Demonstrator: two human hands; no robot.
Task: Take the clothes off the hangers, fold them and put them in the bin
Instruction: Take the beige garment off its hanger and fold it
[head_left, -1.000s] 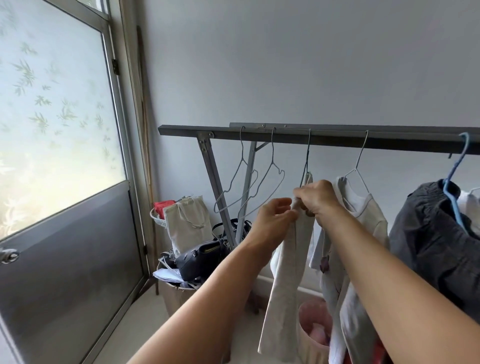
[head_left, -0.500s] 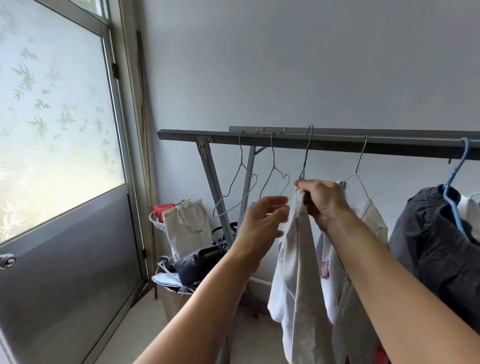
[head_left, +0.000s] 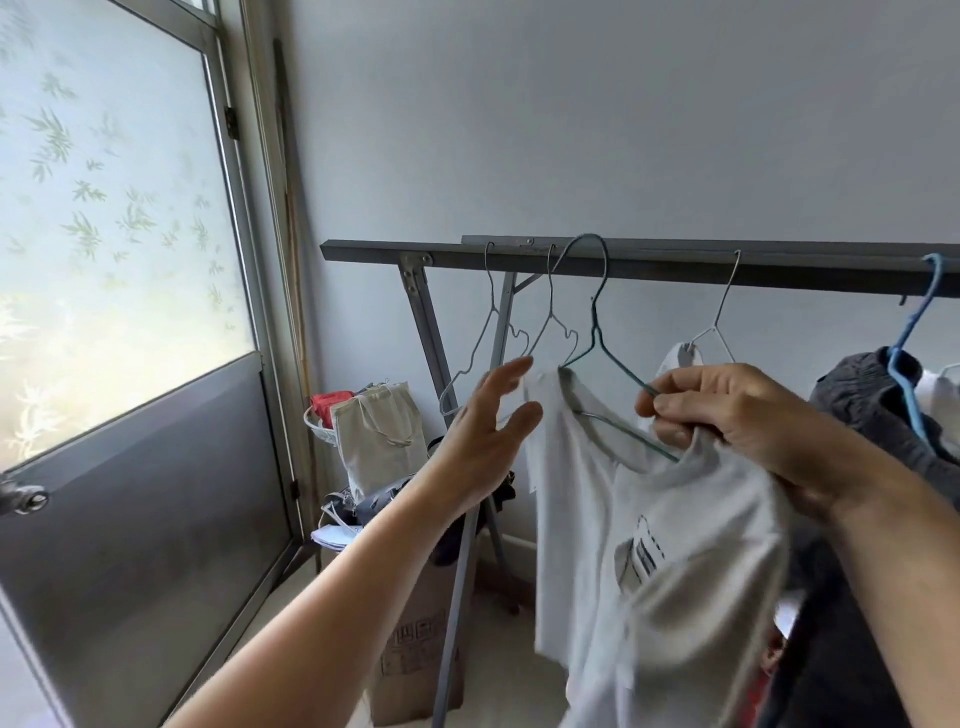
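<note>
Pale printed T-shirt (head_left: 582, 499) sags from teal wire hanger (head_left: 595, 319).

Two bare arms show, uncovered from the wrists as far down as the view reaches. The left hand (head_left: 483, 441) and its forearm (head_left: 337, 587) look slim and smooth. The right hand (head_left: 743, 421) is broader, with creased knuckles and short, trimmed nails on its fingers (head_left: 675, 387).
</note>
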